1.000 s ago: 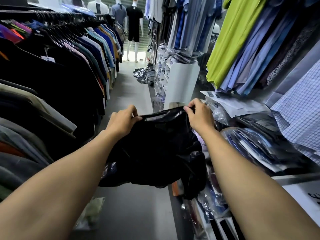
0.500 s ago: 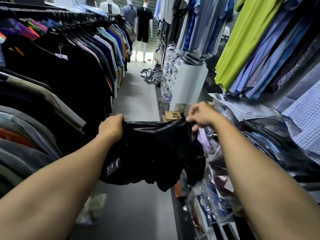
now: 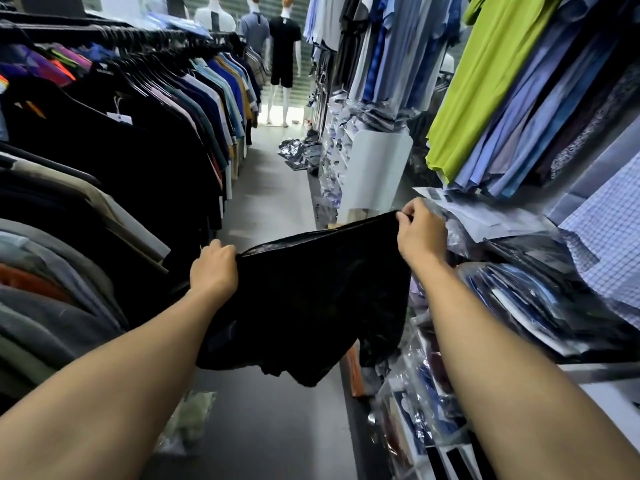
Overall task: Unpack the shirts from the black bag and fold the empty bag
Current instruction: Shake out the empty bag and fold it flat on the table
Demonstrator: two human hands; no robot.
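Note:
A black plastic bag (image 3: 318, 292) hangs flat in the air over the shop aisle, stretched between both hands. My left hand (image 3: 213, 268) grips its top left corner. My right hand (image 3: 420, 232) pinches the top right corner, held a little higher. The bag's lower edge droops in crumpled folds. Shirts in clear wrappers (image 3: 540, 299) lie piled on the shelf at the right, just beyond my right forearm.
A long rack of hanging shirts (image 3: 114, 161) lines the left side. Hanging shirts and stacked packs fill the right wall (image 3: 519, 98). The grey floor aisle (image 3: 270, 202) runs ahead to mannequins (image 3: 284, 53). Wrapped packs lie on the floor (image 3: 298, 152) farther down and one near my left arm (image 3: 187, 420).
My hands have moved apart and pulled the bag's top edge taut. The bag now hangs flatter and wider than a second ago.

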